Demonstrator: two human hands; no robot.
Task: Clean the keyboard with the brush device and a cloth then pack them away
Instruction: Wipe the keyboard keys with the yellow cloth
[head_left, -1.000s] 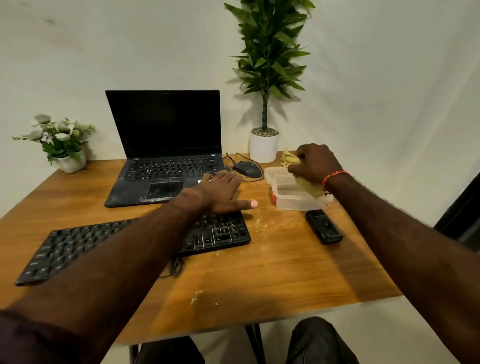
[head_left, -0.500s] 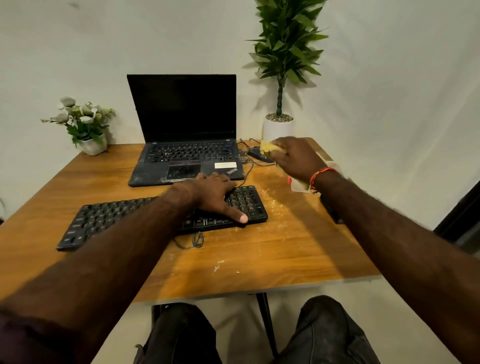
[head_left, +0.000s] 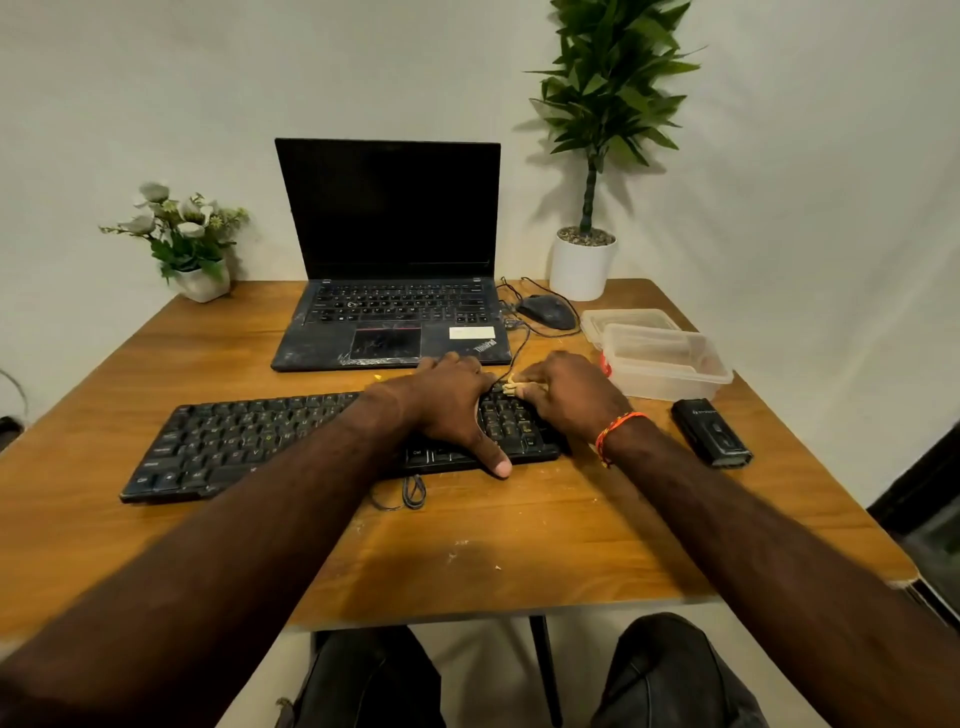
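Note:
A black keyboard (head_left: 249, 441) lies across the wooden desk (head_left: 545, 545). My left hand (head_left: 447, 405) rests flat on its right half, fingers spread and thumb at the front edge. My right hand (head_left: 566, 392) sits over the keyboard's right end and holds a yellowish cloth (head_left: 511, 387), of which only a small bunch shows at the fingertips. The black brush device (head_left: 711, 431) lies on the desk to the right of my right wrist. A clear plastic box (head_left: 670, 364) stands behind it, with its lid (head_left: 628, 319) beside it.
An open black laptop (head_left: 389, 312) stands behind the keyboard, with a mouse (head_left: 545, 310) and cables to its right. A tall plant in a white pot (head_left: 582, 265) and a small flower pot (head_left: 200, 280) stand at the back. Pale crumbs dot the desk front.
My right hand has carried the cloth from the plastic box down to the keyboard's right end. My left hand has stayed on the keyboard. The camera has tilted down.

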